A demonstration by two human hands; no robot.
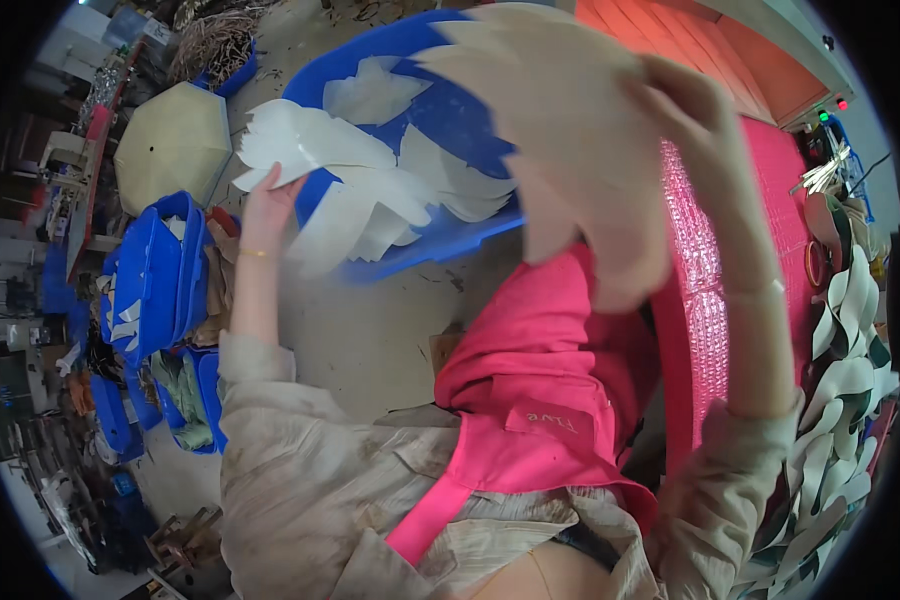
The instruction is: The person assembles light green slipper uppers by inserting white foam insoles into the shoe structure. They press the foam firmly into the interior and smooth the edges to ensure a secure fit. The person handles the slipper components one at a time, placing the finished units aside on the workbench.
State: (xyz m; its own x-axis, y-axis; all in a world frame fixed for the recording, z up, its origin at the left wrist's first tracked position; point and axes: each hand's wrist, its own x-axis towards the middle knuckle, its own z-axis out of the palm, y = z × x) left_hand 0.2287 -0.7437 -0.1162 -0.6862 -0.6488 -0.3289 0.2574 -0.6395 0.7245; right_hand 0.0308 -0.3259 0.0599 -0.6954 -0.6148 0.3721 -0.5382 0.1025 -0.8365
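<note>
My right hand [685, 105] is raised at the upper right, its fingers closed on the edge of a fanned stack of beige cut pieces [570, 130]. The stack is smeared by motion and hangs over my lap and the right end of a blue tub [410, 268]. On the left, my left hand [275, 195] pinches the end of a bunch of white cut pieces [315, 140] above the tub's near left rim. More pale pointed sheets [375, 92] lie inside the tub. How many layers each hand holds, I cannot tell.
A pink quilted cover [775, 200] spreads along my right, with many curved white pieces [835, 430] beside it. Stacked blue bins [155, 275] and a beige umbrella [173, 148] stand at the left. An orange-red machine [660, 45] rises at the far right.
</note>
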